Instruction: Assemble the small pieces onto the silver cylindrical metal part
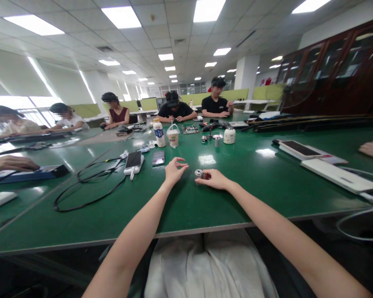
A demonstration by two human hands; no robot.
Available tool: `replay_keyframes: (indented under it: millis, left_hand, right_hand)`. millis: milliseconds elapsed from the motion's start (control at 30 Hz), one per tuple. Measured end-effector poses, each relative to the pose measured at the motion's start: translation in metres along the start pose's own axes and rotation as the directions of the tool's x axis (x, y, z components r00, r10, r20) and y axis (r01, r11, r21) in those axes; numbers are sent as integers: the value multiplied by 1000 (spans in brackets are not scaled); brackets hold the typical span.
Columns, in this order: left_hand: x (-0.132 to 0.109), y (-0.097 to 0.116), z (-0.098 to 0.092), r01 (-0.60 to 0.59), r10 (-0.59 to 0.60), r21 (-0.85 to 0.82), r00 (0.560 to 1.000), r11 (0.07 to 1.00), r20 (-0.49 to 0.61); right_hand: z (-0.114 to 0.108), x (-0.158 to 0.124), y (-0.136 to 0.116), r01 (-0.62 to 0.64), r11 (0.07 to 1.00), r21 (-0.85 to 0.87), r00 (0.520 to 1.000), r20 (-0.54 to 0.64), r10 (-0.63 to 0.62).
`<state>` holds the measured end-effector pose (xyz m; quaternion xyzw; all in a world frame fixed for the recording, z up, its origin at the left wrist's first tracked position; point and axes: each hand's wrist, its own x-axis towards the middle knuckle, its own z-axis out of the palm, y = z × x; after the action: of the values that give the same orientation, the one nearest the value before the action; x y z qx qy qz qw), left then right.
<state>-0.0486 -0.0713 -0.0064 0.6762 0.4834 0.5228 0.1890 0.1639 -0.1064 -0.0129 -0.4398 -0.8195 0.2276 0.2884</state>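
Observation:
A small silver metal cylinder (198, 174) with a dark pattern on its round top stands upright at the green table's middle. The fingers and thumb of my right hand (216, 179) are closed around its right side. To its left, my left hand (175, 170) hovers near the tabletop with thumb and fingers apart, holding nothing. Beyond my left hand lies a dark, flat rectangular piece (158, 158). A second, pinkish-topped metal cylinder (216, 141) stands farther back, beside a small dark metal part (204, 139).
A white bottle (159, 133), a drink cup (173, 135) and a round white jar (229, 135) stand ahead. At left lie a phone (133, 159) and looping black cables (81, 178). White power bank-like bars (338, 176) lie right. Several people sit around the table.

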Motion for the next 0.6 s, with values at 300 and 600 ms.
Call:
replay_keyframes:
  millis: [300,600]
  left_hand:
    - [0,-11,-3,1,-3,25,995,1000,99]
    - [-19,37,8,-131,171,-199,964,971,201]
  right_hand:
    - [-1,0,0,0,1000,-11,1000,2,0]
    - [2,1,3,-6,1000,2,1000,-10,6]
